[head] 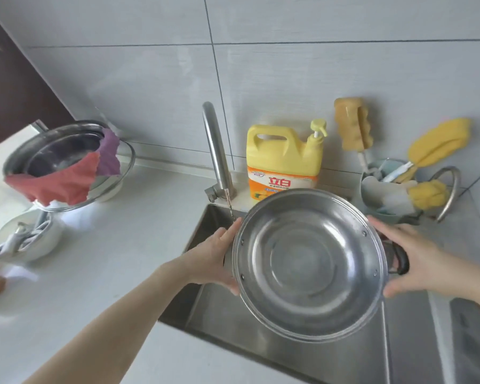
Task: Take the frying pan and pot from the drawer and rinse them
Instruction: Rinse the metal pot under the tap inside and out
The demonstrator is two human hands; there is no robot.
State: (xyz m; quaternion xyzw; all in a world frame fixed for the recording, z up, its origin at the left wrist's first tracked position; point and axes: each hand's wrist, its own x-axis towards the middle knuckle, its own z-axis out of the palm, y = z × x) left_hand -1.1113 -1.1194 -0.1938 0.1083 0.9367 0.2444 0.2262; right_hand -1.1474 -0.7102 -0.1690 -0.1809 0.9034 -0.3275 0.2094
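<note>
A shiny steel pot (pixel 309 263) with black side handles hangs over the sink (pixel 214 306), tilted so its empty inside faces me. My left hand (pixel 216 261) grips its left side. My right hand (pixel 416 261) holds the right side by the black handle (pixel 401 259). A thin stream of water falls from the steel tap (pixel 215 151) and meets the pot's upper left rim. No frying pan can be made out.
A yellow detergent jug (pixel 284 162) stands behind the sink. To its right, a holder (pixel 385 189) carries sponge brushes. On the left counter, steel bowls (pixel 64 159) draped with red and purple cloths, and a white bowl (pixel 31 239).
</note>
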